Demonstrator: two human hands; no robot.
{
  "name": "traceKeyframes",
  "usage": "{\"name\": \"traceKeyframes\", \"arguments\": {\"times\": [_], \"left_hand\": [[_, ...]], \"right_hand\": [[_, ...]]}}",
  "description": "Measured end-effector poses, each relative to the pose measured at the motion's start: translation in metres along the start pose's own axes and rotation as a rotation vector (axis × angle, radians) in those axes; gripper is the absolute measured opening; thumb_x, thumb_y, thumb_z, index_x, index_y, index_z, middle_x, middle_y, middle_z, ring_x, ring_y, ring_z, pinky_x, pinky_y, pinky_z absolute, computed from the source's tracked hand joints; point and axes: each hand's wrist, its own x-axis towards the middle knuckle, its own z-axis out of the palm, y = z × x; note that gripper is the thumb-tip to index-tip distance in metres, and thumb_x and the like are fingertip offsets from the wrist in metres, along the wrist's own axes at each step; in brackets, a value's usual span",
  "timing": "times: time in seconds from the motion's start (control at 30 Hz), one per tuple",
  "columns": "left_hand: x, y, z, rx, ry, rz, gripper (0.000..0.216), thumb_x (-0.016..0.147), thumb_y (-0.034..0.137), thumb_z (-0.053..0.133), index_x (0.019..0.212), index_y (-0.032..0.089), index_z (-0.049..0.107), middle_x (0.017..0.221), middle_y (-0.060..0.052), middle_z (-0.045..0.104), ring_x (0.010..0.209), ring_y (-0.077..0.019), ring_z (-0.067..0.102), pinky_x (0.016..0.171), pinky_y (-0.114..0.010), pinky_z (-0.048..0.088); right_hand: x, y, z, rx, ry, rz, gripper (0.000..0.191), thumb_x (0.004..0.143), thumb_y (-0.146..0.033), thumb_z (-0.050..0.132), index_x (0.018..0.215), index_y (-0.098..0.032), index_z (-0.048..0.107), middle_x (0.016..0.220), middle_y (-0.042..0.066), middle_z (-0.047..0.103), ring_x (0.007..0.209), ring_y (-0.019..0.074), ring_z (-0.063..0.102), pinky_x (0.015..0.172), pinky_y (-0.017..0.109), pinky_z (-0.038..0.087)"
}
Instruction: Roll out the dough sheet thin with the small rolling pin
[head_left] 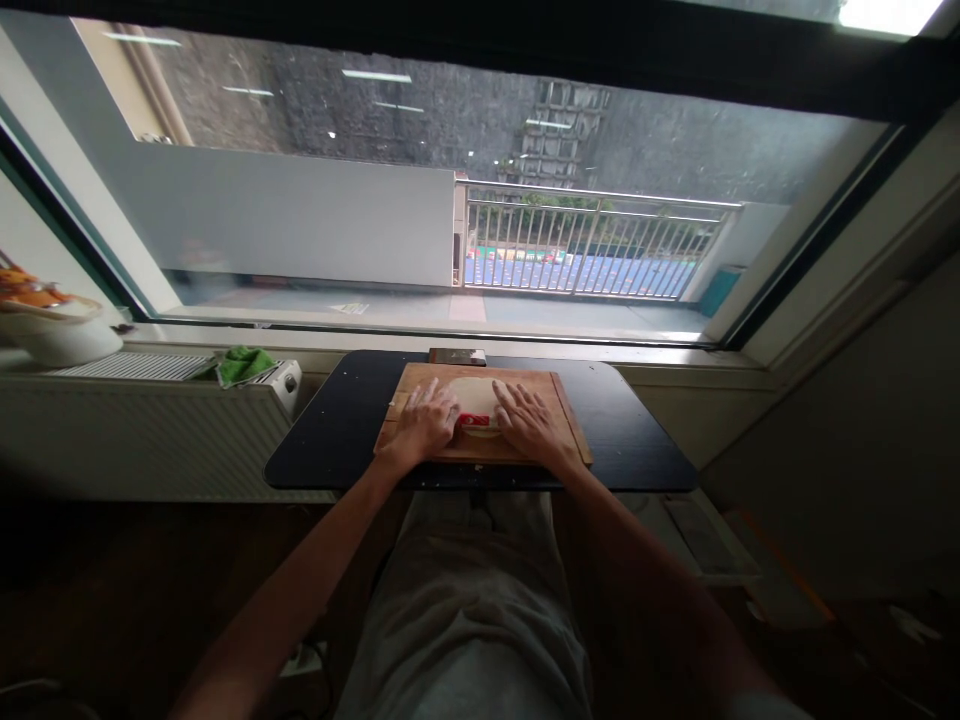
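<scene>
A wooden cutting board (559, 400) lies on a small black table (337, 420) under the window. A pale flat tortilla (472, 392) lies on the board, with red filling (474, 421) showing at its near edge. My left hand (426, 420) rests palm down on the tortilla's left part, fingers pointing right. My right hand (529, 418) presses flat on its right part, fingers pointing left. The red filling shows between the two hands. Both hands press rather than grip.
A small dark object (457, 356) lies at the table's far edge. To the left, a radiator ledge carries a green cloth (241, 364), a white appliance (283, 384) and a white bowl (56, 335) of orange food. My lap is below the table.
</scene>
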Motion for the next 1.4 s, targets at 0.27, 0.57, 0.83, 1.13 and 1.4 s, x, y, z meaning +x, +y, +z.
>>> {"name": "traceKeyframes", "arguments": {"times": [0.27, 0.57, 0.83, 1.13, 1.4], "left_hand": [[0.050, 0.001, 0.005, 0.038, -0.016, -0.181, 0.065, 0.113, 0.032, 0.038, 0.173, 0.012, 0.051, 0.178, -0.018, 0.051, 0.169, -0.0365, 0.043, 0.138, -0.059, 0.035], [0.003, 0.002, 0.004, 0.017, 0.013, -0.017, 0.059, 0.116, 0.041, 0.035, 0.159, 0.015, 0.067, 0.165, -0.015, 0.067, 0.168, -0.0332, 0.046, 0.140, -0.054, 0.033], [-0.005, 0.004, 0.005, 0.032, 0.036, 0.007, 0.062, 0.117, 0.039, 0.033, 0.165, 0.013, 0.060, 0.170, -0.016, 0.062, 0.170, -0.0335, 0.042, 0.141, -0.055, 0.031], [0.064, -0.003, 0.001, 0.015, -0.116, -0.073, 0.060, 0.113, 0.031, 0.038, 0.166, 0.015, 0.058, 0.171, -0.022, 0.059, 0.168, -0.0383, 0.043, 0.136, -0.067, 0.035], [0.045, -0.002, 0.002, 0.002, -0.094, -0.066, 0.060, 0.114, 0.033, 0.035, 0.163, 0.011, 0.061, 0.176, -0.020, 0.053, 0.170, -0.0355, 0.041, 0.140, -0.058, 0.030]], "right_hand": [[0.046, 0.012, -0.009, 0.030, -0.100, 0.076, 0.071, 0.120, -0.041, 0.034, 0.187, -0.025, 0.016, 0.191, 0.016, 0.021, 0.177, 0.0330, 0.025, 0.139, 0.060, 0.027], [-0.002, -0.003, 0.012, 0.057, 0.035, 0.023, 0.070, 0.120, -0.041, 0.028, 0.187, -0.022, 0.020, 0.186, 0.011, 0.038, 0.174, 0.0272, 0.034, 0.141, 0.050, 0.029], [-0.013, -0.006, 0.017, 0.028, 0.094, 0.007, 0.072, 0.121, -0.043, 0.027, 0.186, -0.016, 0.019, 0.186, 0.015, 0.036, 0.176, 0.0315, 0.028, 0.143, 0.056, 0.024], [0.075, 0.029, -0.003, 0.026, -0.252, 0.025, 0.070, 0.122, -0.052, 0.022, 0.187, -0.027, 0.016, 0.192, 0.012, 0.019, 0.179, 0.0334, 0.015, 0.141, 0.065, 0.020], [0.040, 0.023, 0.006, 0.026, -0.193, 0.003, 0.072, 0.121, -0.050, 0.020, 0.188, -0.025, 0.010, 0.193, 0.010, 0.016, 0.180, 0.0326, 0.010, 0.142, 0.065, 0.018]]}}
